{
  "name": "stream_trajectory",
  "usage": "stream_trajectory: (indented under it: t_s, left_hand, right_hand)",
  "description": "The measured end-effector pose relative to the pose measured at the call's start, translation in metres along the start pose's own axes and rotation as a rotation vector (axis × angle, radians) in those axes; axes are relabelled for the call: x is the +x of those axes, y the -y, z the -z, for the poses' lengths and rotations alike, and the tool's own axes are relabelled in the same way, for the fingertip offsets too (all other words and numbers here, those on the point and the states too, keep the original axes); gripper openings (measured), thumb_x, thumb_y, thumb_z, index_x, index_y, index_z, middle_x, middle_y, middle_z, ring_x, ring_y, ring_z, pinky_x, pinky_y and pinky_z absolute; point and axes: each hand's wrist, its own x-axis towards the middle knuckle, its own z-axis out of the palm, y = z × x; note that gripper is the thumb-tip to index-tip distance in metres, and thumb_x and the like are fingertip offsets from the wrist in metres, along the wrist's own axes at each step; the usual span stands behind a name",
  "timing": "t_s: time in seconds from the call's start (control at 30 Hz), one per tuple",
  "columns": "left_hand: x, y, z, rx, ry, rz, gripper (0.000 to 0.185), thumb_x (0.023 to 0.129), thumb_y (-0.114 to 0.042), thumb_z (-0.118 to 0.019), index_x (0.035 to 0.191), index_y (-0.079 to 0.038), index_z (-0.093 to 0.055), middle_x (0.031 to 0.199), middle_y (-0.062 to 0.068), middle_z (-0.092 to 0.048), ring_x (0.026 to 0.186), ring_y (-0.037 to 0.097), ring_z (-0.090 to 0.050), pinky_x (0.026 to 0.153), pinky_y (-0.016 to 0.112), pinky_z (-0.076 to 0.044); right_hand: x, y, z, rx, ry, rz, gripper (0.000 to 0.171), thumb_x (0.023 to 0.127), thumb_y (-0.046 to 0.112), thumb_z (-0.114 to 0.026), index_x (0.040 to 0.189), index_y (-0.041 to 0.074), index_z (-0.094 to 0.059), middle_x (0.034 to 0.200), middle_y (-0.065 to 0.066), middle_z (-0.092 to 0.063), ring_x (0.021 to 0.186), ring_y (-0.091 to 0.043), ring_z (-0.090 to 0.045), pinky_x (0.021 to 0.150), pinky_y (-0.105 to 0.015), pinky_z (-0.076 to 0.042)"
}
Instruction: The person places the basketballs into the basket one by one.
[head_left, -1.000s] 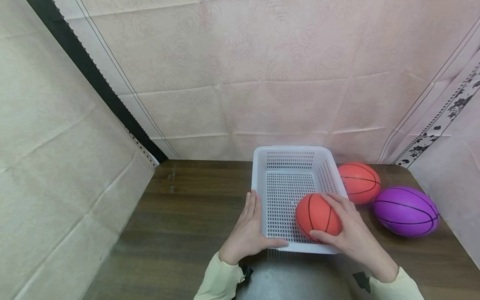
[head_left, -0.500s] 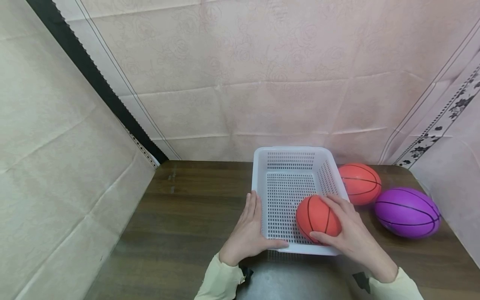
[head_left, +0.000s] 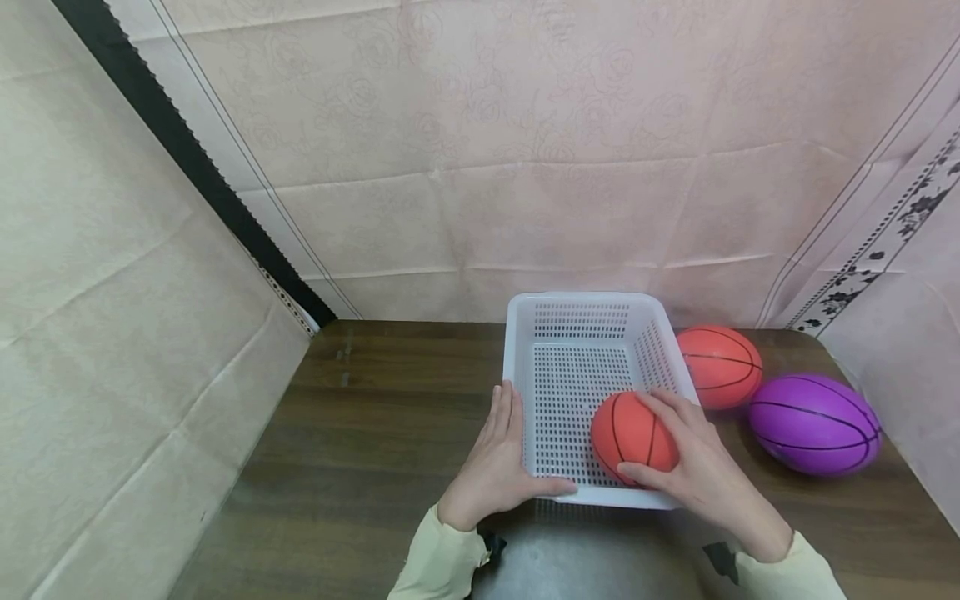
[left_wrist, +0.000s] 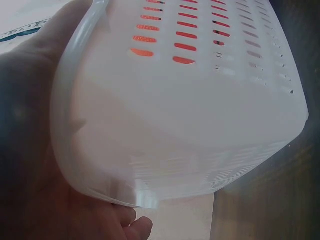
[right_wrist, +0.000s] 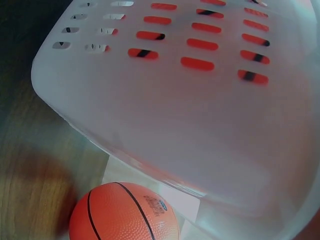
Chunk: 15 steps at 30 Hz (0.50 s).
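A white perforated basket [head_left: 581, 329] stands on the dark wooden table [head_left: 360, 433]. My left hand [head_left: 491, 467] rests against its near left corner, with straight fingers along the side wall and the thumb along the front rim. My right hand [head_left: 693, 471] grips an orange toy basketball [head_left: 630, 427] inside the basket, low at its near right. In the left wrist view the basket wall [left_wrist: 190, 125] fills the frame, with the palm [left_wrist: 30, 125] behind its corner. In the right wrist view, orange shows through the slots of the basket wall [right_wrist: 200, 110].
A second orange ball [head_left: 718, 365] [right_wrist: 125, 212] lies on the table just right of the basket, and a purple ball [head_left: 813, 423] lies further right near the wall cloth. Cloth-covered walls close in the back and both sides. The table's left half is bare wood.
My right hand has sunk slightly deeper into the basket with the orange ball. The left hand and the basket have stayed in place.
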Motion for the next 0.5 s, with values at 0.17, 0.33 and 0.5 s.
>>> stream_trajectory:
  t_s: [0.17,0.33,0.5]
  left_hand:
    - [0.0003,0.0004,0.0007,-0.005,0.001,0.009,0.135,0.053,-0.085,-0.06,0.149,-0.023,0.011,0.156,0.001,0.016,0.141,0.019,0.014,0.11,0.051,-0.016]
    - [0.0001,0.0003,0.0005,-0.009,-0.001,0.006,0.135,0.053,-0.085,-0.06,0.149,-0.024,0.011,0.157,0.0,0.016,0.142,0.019,0.014,0.109,0.051,-0.017]
    - [0.0003,0.0002,-0.0004,-0.025,-0.011,-0.002,0.134,0.053,-0.084,-0.061,0.149,-0.026,0.012,0.157,0.0,0.014,0.142,0.018,0.013,0.108,0.053,-0.019]
  right_hand:
    - [0.0008,0.0003,-0.0002,-0.002,0.011,-0.002,0.096,0.063,0.065,-0.075,0.142,0.022,-0.04,0.141,-0.011,-0.033,0.12,-0.036,-0.035,0.079,-0.064,-0.044]
    - [0.0018,0.0001,-0.0011,-0.006,0.029,-0.01,0.097,0.063,0.066,-0.074,0.142,0.022,-0.04,0.142,-0.01,-0.032,0.121,-0.037,-0.033,0.077,-0.064,-0.045]
    - [0.0016,-0.0012,-0.0021,-0.011,0.031,-0.006,0.095,0.064,0.065,-0.074,0.141,0.019,-0.043,0.142,-0.01,-0.032,0.122,-0.036,-0.033,0.079,-0.064,-0.044]
